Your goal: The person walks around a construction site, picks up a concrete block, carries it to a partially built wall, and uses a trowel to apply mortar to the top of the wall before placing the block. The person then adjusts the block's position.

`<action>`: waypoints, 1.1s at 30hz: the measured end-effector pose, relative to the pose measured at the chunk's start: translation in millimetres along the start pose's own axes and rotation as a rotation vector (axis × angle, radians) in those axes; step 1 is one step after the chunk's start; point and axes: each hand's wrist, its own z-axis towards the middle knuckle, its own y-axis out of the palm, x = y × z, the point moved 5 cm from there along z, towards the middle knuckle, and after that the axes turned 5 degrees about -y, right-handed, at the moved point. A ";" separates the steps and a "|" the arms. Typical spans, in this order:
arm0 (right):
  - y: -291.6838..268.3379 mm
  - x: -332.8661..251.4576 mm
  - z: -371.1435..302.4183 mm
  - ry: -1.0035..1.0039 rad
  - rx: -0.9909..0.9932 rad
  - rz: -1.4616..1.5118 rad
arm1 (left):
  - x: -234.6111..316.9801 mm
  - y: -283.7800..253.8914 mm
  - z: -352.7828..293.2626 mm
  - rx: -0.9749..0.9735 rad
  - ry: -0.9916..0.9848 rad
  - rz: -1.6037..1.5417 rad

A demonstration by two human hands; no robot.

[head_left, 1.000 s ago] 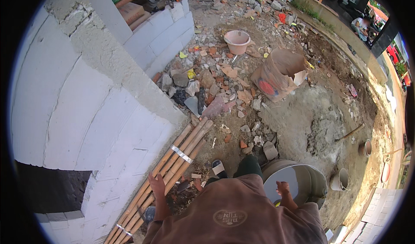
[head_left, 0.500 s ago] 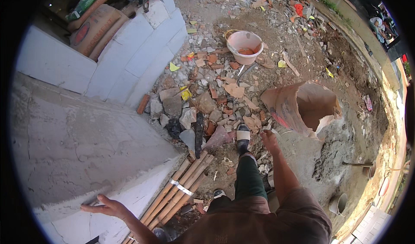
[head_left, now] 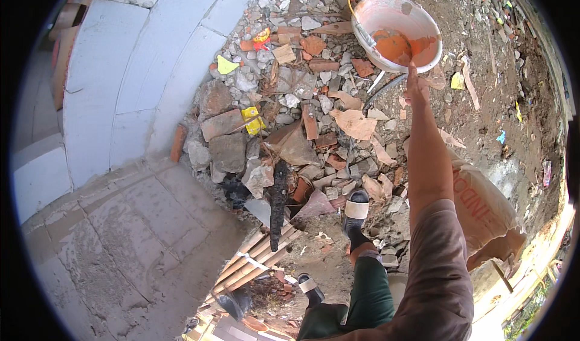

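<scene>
My right hand is stretched far forward, its fingertips at the near rim of a pale pink bucket. The bucket stands on the rubble, has orange residue inside and a yellow wire handle. A grey tool handle leans inside it at the left. I see the hand from behind, so its grip on the rim is unclear. My left hand is out of the picture. My right foot in a dark sandal is planted on the broken bricks.
A heap of broken bricks and stones lies between me and the bucket. A white block wall curves along the left. A strapped bundle of brown pipes lies by my left foot. An open paper sack is under my arm.
I have stepped forward onto the rubble and my right arm has reached out to the bucket's rim. My left hand, which was on the wall top, has left the view.
</scene>
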 end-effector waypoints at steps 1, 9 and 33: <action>-4.5 -13.3 -13.0 0.080 -0.035 0.152 | 10.5 3.1 -2.7 0.002 0.023 0.002; 33.6 42.3 -64.3 -0.115 0.265 0.758 | 16.0 -1.2 -14.2 0.013 0.095 0.012; -262.5 365.4 -911.5 -0.449 0.065 0.746 | -127.9 -64.9 -31.3 -1.114 0.512 -0.916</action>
